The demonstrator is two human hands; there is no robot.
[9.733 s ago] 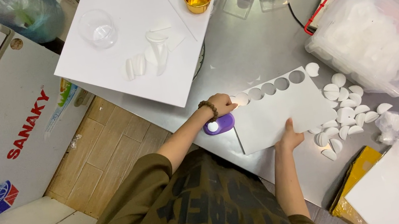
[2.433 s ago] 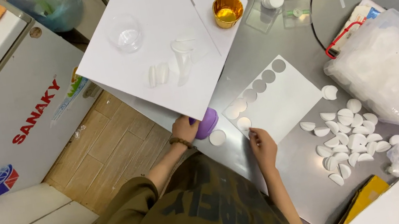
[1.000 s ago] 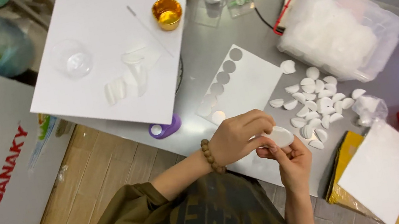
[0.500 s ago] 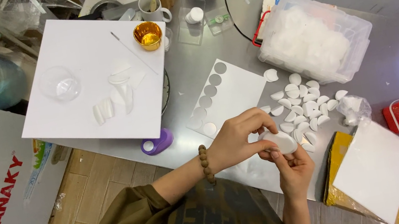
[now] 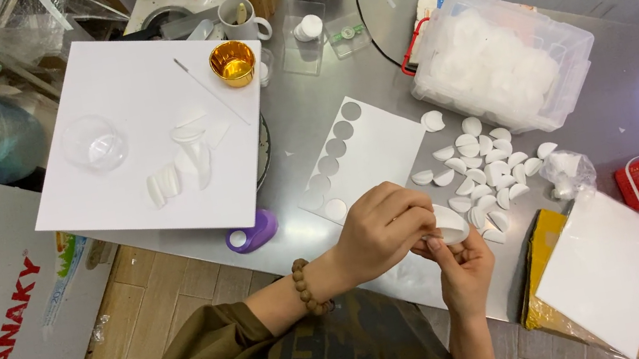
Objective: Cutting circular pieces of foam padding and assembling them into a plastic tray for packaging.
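Both hands, left (image 5: 381,230) and right (image 5: 464,263), pinched 1 white disc (image 5: 450,222) above the surface's (image 5: 636,88) near edge, beside the sticker sheet (image 5: 372,153). A loose pinch could let the disc slip to the floor.

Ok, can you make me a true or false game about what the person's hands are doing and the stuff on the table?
1. Both hands hold one white folded piece together. True: the left hand and the right hand meet on it.
2. The purple roll is in the left hand. False: it lies on the table edge, apart from both hands.
3. The gold cup sits on the big white board. True.
4. The clear plastic bin is empty. False: it is full of white pieces.
5. The sticker sheet has round holes in a row. True.
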